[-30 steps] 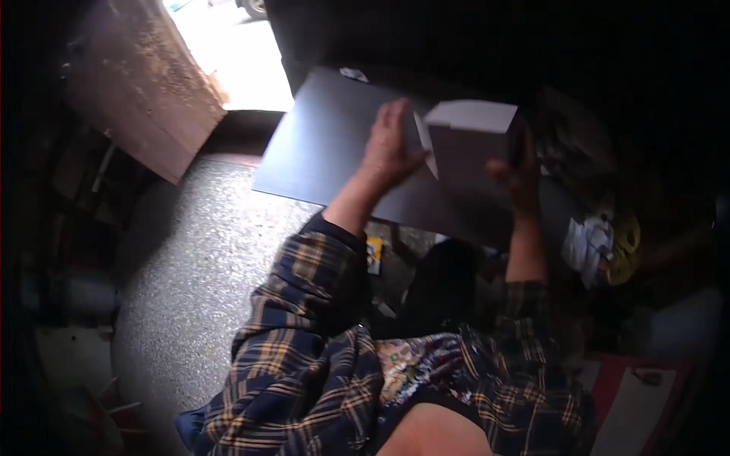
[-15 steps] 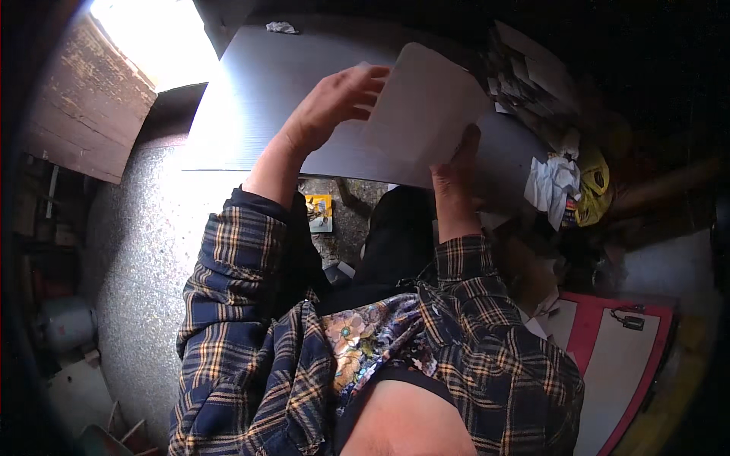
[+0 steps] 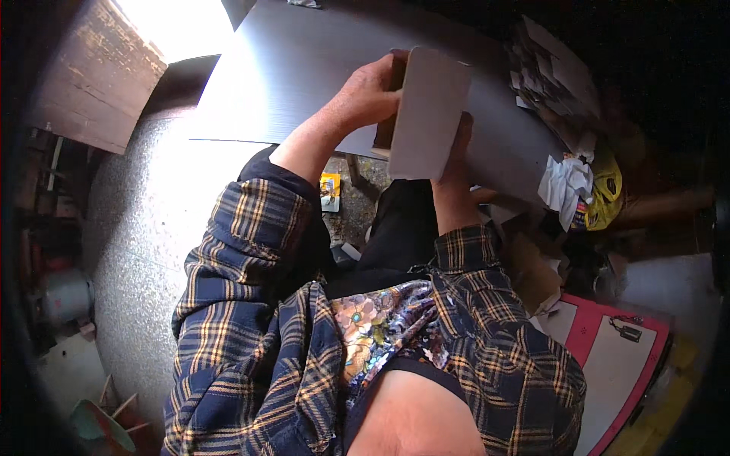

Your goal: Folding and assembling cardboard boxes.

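Note:
A small cardboard box [image 3: 430, 114] is held up over the near edge of the grey table [image 3: 304, 68]. Its broad pale panel with rounded corners faces me, and a strip of brown cardboard shows along its left side. My left hand [image 3: 371, 93] grips that brown side, its fingertips partly hidden behind the box. At the lower right edge, my right hand [image 3: 456, 156] holds the box in shadow, with most of its fingers behind the panel.
On the table's right lie a stack of flat card pieces [image 3: 555, 76], crumpled white paper [image 3: 566, 186] and a yellow plastic bag [image 3: 606, 186]. A pink-edged white board [image 3: 601, 372] stands at lower right. A wooden panel [image 3: 106, 76] is at upper left. A yellow packet [image 3: 329, 191] lies on the floor.
My left hand has moved right and closed on the box's side. The box has turned, its pale panel now narrower and its brown side showing. The view has shifted slightly.

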`<state>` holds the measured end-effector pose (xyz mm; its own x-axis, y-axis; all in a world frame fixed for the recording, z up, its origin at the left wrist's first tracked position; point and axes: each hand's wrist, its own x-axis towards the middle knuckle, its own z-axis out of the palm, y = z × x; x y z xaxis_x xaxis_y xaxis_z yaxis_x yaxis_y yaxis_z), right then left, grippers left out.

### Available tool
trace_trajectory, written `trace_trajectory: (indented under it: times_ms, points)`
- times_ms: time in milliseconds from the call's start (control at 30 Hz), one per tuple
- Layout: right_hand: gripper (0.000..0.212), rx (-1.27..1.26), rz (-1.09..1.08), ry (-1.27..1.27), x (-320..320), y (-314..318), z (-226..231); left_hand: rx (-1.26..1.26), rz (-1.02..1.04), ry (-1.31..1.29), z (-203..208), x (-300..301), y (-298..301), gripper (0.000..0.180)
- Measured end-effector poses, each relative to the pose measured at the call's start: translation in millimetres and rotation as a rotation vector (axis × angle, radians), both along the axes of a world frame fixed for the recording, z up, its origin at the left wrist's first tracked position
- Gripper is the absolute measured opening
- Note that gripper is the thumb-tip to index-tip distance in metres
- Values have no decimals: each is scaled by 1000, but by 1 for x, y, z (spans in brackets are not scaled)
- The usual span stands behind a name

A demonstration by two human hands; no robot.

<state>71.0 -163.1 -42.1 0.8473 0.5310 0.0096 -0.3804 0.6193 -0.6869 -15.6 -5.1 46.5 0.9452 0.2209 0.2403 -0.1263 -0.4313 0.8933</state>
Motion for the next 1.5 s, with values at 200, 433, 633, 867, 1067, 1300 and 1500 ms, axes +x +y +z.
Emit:
trace_trajectory:
  times_ms: [200, 433, 633, 867, 1067, 1300, 1500]
  points:
    - [41, -953, -329, -1220, -11, 0, 10, -99, 37, 64, -4, 5, 3, 38]
    - [46, -900, -231, -1148, 16, -2, -13, 187, 383, 73, -11, 15, 24, 32]
    - [59, -143, -192, -197, 0, 8, 16, 135, 519, 14, -31, 24, 39, 31]
    - [74, -336, -253, -687, 9, 2, 13, 114, 362, 337, -12, 17, 26, 37]
    - [101, -369, -171, -831, 21, -8, 11, 352, 411, 174, -17, 13, 22, 36]
    - [92, -664, -173, -1096, 17, -4, 15, 486, 295, 211, -21, 14, 17, 25]
    - [81, -632, -193, -1054, 11, -11, 35, 508, 280, -125, -19, 14, 13, 22]
